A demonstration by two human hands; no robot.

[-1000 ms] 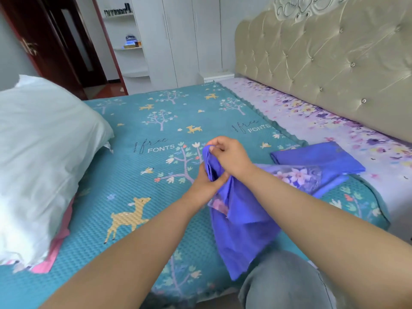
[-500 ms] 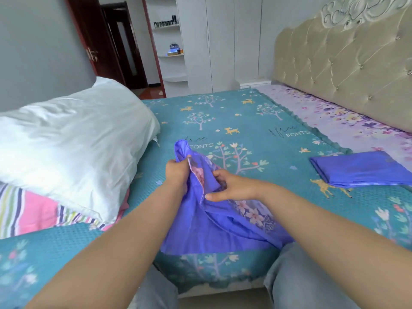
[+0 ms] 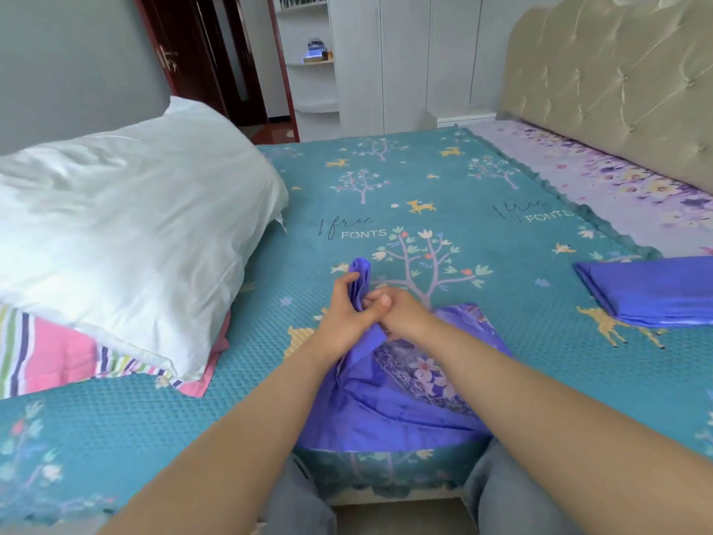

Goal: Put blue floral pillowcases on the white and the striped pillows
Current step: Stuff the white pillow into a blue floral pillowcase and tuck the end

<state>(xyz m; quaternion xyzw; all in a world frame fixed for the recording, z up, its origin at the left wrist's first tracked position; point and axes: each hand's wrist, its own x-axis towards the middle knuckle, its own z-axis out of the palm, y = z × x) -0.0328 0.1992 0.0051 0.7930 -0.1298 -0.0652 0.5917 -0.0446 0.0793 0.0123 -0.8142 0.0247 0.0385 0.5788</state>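
A blue floral pillowcase point(image 3: 401, 395) lies bunched on the bed's near edge in front of me. My left hand point(image 3: 341, 314) grips its gathered upper edge, which sticks up above the fingers. My right hand point(image 3: 401, 312) is pressed against the left and pinches the same edge. The white pillow point(image 3: 127, 233) lies at the left on top of the striped pillow point(image 3: 50, 353), whose pink and striped end shows beneath it. A second blue pillowcase point(image 3: 652, 291) lies folded flat at the right.
The bed carries a teal cover point(image 3: 424, 187) printed with trees and deer, with a purple floral sheet point(image 3: 617, 187) along a tufted beige headboard point(image 3: 617, 83) at the right. White wardrobes, shelves and a dark door stand at the back. My knees show below the bed edge.
The pillowcase has come from the right to the bed's near edge in front of me. My hands have drawn together on its gathered edge. The view has swung left and shows more of the pillows.
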